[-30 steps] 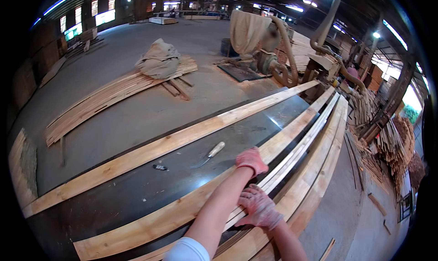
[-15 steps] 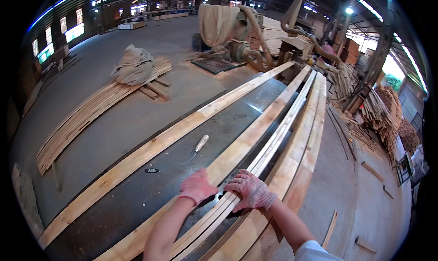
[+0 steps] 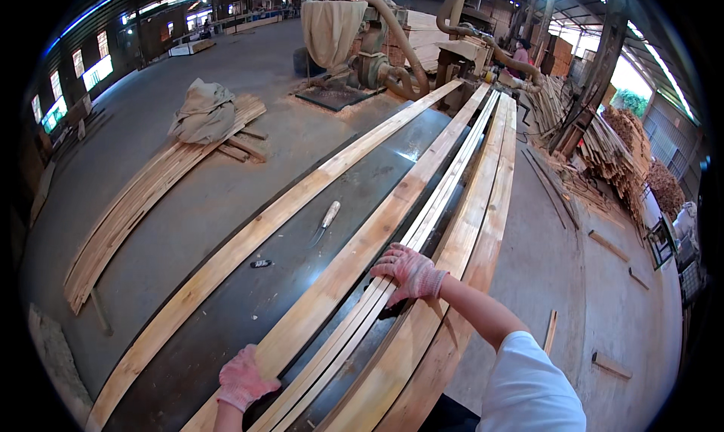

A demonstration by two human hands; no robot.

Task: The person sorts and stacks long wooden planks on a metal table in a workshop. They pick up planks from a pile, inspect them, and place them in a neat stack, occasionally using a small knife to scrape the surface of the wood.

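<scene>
My left hand (image 3: pixel 245 379), in a pinkish work glove, is closed over the near part of a long wide wooden board (image 3: pixel 354 251). Farther forward, my gloved right hand (image 3: pixel 409 272) lies across a bundle of thin pale wooden strips (image 3: pixel 445 192), its fingers curled over their edges. Both the board and the strips rest lengthwise on a dark metal table (image 3: pixel 226 322). To the left on the tabletop are a tool with a pale handle and a thin curved blade (image 3: pixel 329 215) and a small black object (image 3: pixel 261 264).
Another long board (image 3: pixel 279 209) runs along the table's left edge; further boards (image 3: pixel 471 239) lie on the right. A machine with hoses (image 3: pixel 464 51) stands at the far end. Stacked boards under a cloth (image 3: pixel 204 111) sit at left, and loose wood pieces (image 3: pixel 611 365) lie on the right floor.
My left hand has moved back toward me along the wide board, away from the right hand. My right hand stays on the strips. The whole view has shifted slightly.
</scene>
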